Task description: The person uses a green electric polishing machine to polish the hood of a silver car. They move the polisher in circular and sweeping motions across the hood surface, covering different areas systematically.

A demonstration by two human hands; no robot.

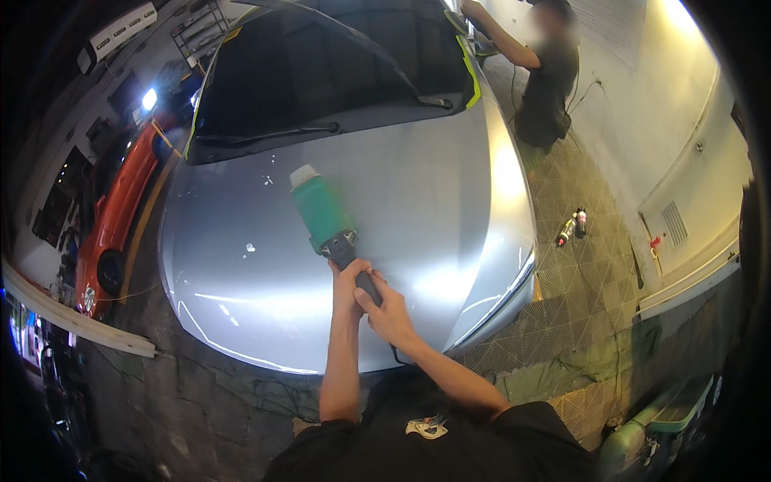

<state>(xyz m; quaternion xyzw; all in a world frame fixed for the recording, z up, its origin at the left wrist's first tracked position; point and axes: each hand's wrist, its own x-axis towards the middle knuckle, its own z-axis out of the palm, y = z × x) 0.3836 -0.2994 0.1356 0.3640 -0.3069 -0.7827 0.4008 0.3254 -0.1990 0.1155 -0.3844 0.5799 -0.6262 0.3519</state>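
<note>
From where I stand, both hands are wrapped round the power tool (317,210), left hand (351,283) and right hand (389,312) overlapping on its black handle, presumably because one grip wouldn't steady it. The tool sits mid-frame over the silver bonnet (401,193), pale end towards upper left; I can't tell whether it touches the paint. Higher up, lime tape (472,80) edges the dark windscreen (321,72), likely shielding the trim. Two bottles (581,217) are on the floor, right of frame, perhaps kept within reach; a co-worker (548,88) stands upper right, arm at the car's side
</note>
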